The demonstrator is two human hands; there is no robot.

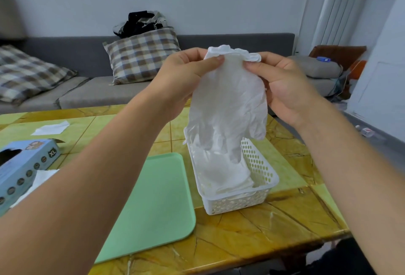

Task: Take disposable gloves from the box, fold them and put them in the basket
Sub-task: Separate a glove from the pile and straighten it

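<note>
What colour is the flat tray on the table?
The tray is pale mint green, plain, seen clearly in the head view.

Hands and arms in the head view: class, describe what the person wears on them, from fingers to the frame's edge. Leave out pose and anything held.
Nothing is worn. The left hand and right hand are bare, with no gloves, and no rings show on the fingers. Both wrists and forearms are uncovered: no watch, bracelet or sleeve shows up to the frame's edge.
</note>
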